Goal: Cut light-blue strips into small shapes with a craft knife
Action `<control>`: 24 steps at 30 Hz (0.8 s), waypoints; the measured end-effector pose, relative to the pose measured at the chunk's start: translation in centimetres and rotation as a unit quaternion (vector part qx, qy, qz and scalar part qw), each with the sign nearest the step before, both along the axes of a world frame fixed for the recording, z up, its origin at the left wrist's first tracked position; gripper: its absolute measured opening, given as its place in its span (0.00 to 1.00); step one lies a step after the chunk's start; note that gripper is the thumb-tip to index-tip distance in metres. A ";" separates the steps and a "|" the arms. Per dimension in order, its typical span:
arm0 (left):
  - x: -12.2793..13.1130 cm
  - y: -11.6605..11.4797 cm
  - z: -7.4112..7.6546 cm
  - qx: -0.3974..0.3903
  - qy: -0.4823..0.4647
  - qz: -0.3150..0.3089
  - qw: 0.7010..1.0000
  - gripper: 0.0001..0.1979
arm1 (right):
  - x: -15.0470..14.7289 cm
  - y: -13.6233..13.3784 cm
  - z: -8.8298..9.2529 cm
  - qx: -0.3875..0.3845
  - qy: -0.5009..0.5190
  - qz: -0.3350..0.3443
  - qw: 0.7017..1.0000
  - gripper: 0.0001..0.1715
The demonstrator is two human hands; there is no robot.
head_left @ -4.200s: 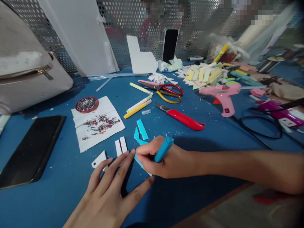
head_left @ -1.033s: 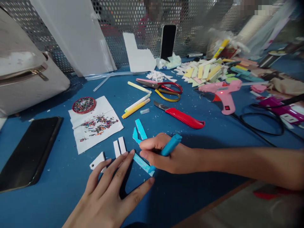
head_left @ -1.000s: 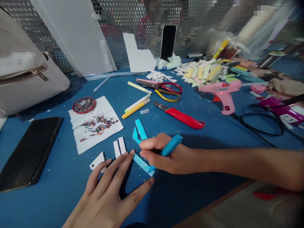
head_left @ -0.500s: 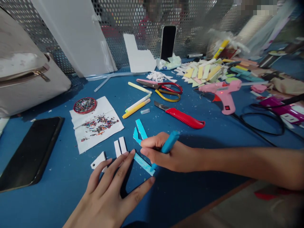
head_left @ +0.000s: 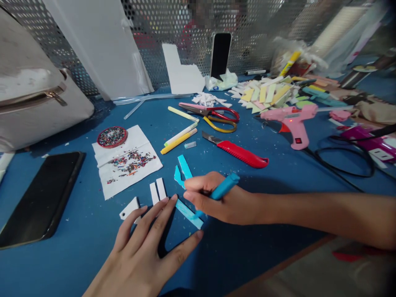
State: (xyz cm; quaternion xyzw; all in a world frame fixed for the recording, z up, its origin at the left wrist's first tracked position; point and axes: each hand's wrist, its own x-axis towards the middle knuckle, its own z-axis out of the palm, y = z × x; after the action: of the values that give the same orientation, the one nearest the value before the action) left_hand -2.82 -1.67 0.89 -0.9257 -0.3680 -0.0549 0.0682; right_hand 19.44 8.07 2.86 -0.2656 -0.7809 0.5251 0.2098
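Note:
My right hand point(head_left: 213, 198) grips a blue marker point(head_left: 227, 185), its tip low over a narrow strip coloured light blue point(head_left: 188, 214). My left hand point(head_left: 148, 243) lies with fingers spread on the table, index fingertip at the strip's upper left end and thumb near its lower right end. Just beyond my right fingers are another blue strip point(head_left: 185, 166) and a bent blue piece point(head_left: 178, 177). Two white strips point(head_left: 157, 190) lie above my left fingertips, partly covered by them. A white piece with a small hole point(head_left: 130, 208) sits beside my left fingers.
A red utility knife point(head_left: 243, 154), scissors point(head_left: 221, 119) and yellow markers point(head_left: 177, 141) lie beyond my hands. At right is a pink glue gun point(head_left: 297, 123) with its cable. A paper with colourful bits point(head_left: 145, 175), a phone point(head_left: 40, 198) and a bag point(head_left: 34, 111) occupy the left.
The marker's tip has shifted slightly up and left along the strip, and its back end leans further right. My left hand keeps its place.

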 end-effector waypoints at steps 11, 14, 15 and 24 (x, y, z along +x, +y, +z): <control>-0.1 0.1 0.6 -0.037 0.003 -0.008 0.999 0.38 | 0.0 -0.2 -0.1 -0.029 0.029 -0.018 0.999 0.24; 0.0 0.1 0.6 -0.029 -0.001 -0.004 1.000 0.38 | -0.1 -0.1 -0.1 -0.006 0.026 -0.041 0.999 0.22; 0.0 0.1 0.6 -0.028 -0.003 -0.004 1.000 0.38 | -0.1 -0.1 -0.1 -0.004 0.021 -0.030 0.999 0.22; -0.1 0.0 -0.2 -0.001 -0.021 -0.003 1.000 0.31 | -0.1 -0.1 -0.3 0.006 0.010 -0.013 1.000 0.22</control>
State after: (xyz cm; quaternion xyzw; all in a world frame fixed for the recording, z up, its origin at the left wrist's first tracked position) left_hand -2.92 -1.68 0.70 -0.9255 -0.3667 -0.0740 0.0591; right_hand 19.30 7.95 2.60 -0.2691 -0.7786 0.5201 0.2255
